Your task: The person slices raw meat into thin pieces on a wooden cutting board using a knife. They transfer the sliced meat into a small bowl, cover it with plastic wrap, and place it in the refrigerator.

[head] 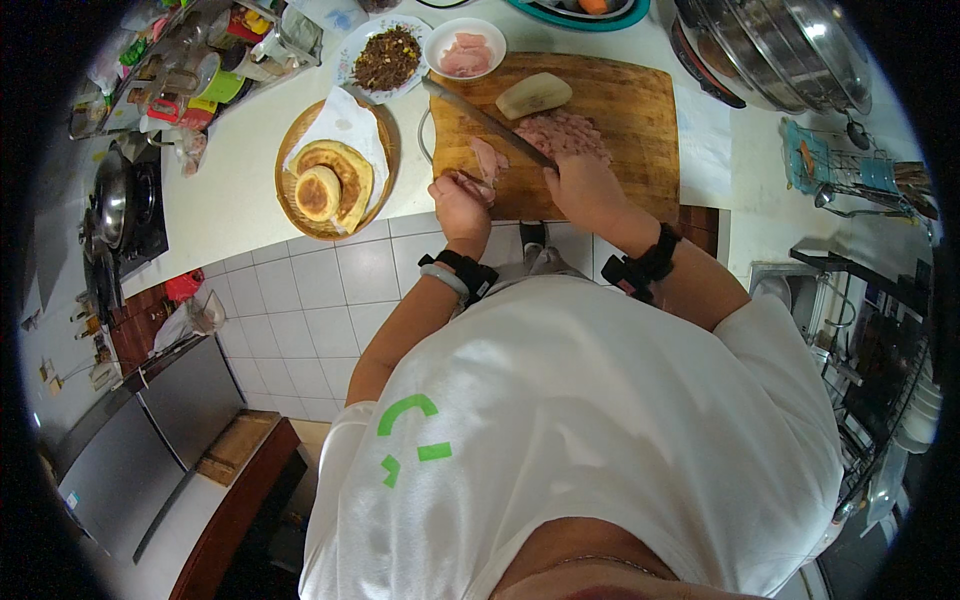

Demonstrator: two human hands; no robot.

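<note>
My right hand [589,191] grips the handle end of a long knife [491,124], whose blade slants up and left over the wooden cutting board [645,135]. At the board's lower left edge, my left hand [461,210] holds a piece of raw pale meat [478,189]. A thin slice of the meat [489,159] lies just above it on the board. Behind my right hand is a heap of chopped pink meat [566,135], with a pale, peeled vegetable piece [534,95] beside it.
Beyond the board stand a white bowl of meat slices [465,49] and a floral plate of dark chopped food [386,58]. A round basket [285,191] with flatbreads [337,184] is at left. A steel steamer [787,45] stands back right; a wok [114,199] sits far left.
</note>
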